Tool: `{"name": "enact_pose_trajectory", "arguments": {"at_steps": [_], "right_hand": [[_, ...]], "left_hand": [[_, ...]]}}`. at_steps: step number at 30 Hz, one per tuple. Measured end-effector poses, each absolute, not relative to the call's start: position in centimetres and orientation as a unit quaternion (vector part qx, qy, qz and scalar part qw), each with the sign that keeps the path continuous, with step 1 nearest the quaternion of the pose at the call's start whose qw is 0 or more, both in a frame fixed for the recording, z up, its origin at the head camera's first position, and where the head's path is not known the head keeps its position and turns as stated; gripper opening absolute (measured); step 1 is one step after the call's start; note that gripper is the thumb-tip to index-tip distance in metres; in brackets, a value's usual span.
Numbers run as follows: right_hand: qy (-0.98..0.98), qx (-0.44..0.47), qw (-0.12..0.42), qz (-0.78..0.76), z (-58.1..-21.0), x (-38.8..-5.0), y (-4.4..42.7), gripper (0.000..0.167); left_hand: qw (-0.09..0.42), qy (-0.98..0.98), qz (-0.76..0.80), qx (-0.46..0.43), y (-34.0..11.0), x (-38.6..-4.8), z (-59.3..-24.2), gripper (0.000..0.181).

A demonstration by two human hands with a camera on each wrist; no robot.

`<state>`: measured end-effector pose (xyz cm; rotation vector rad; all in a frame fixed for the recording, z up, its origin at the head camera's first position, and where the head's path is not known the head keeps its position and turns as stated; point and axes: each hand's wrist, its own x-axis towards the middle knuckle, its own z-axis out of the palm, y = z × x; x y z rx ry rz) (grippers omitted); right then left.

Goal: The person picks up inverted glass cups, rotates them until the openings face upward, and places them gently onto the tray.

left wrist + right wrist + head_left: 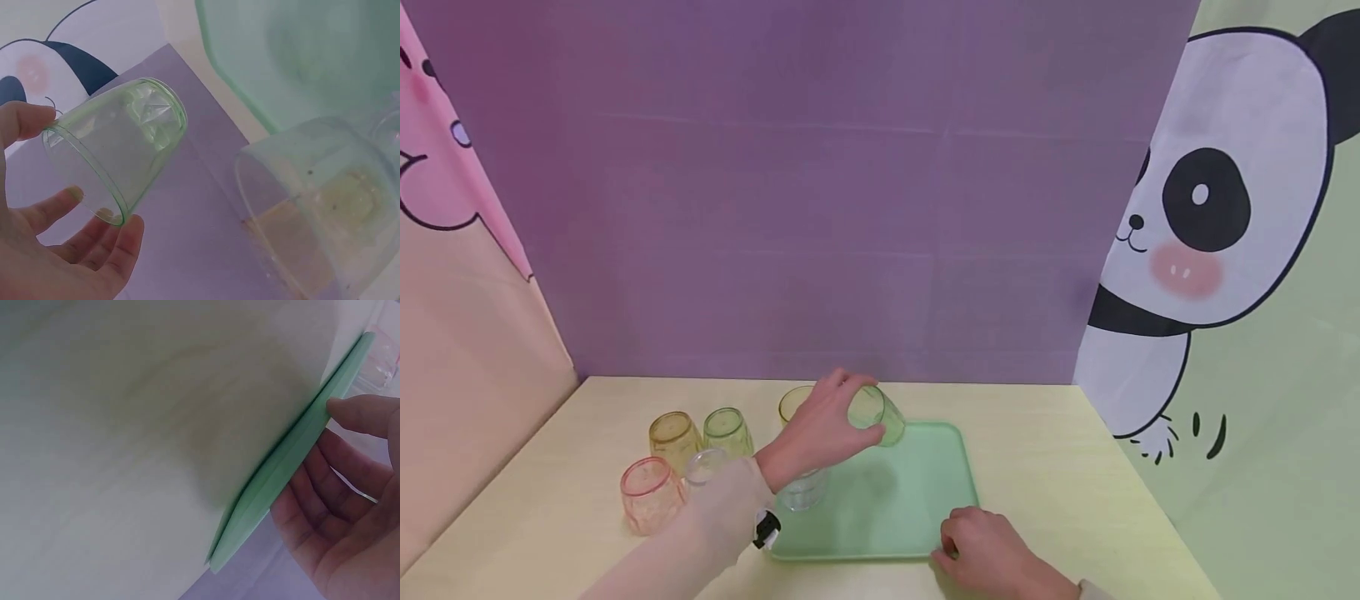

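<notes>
My left hand (822, 427) holds a clear green cup (892, 421) tilted over the back of the green tray (917, 500). In the left wrist view, thumb and fingers grip the rim of that green cup (119, 144), its open end facing the palm. A yellow cup (792, 402) stands partly behind this hand, and a clear cup (802, 493) is on the tray's left part below the wrist. At the tray's front right corner is my right hand (988, 552); the right wrist view shows thumb and fingers pinching the tray's edge (287, 456).
Left of the tray, on the pale table (1037, 467), a pink cup (651, 498), an amber cup (674, 443), another green cup (727, 431) and a clear cup (703, 467) stand close together. My left sleeve partly covers this group. A purple wall (835, 208) rises behind the table.
</notes>
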<state>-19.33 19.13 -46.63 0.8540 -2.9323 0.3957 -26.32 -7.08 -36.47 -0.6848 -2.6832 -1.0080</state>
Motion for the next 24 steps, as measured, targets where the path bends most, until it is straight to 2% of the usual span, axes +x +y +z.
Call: {"name": "enact_pose_trajectory", "arguments": {"at_steps": [8,16,24], "right_hand": [[-0.951,0.284,0.050,0.109,-46.7,-19.2,19.1,0.030],[-0.948,0.293,0.061,0.106,-47.0,-19.3,19.3,0.028],[-0.949,0.291,0.060,0.105,-47.1,-19.4,19.3,0.027]], "left_hand": [[0.110,-0.913,-0.286,-0.268,-6.7,-26.3,-35.3,0.054],[0.087,-0.922,-0.266,-0.267,-6.2,-27.3,-34.7,0.054],[0.087,-0.929,-0.248,-0.260,-5.8,-28.4,-34.5,0.053]]}}
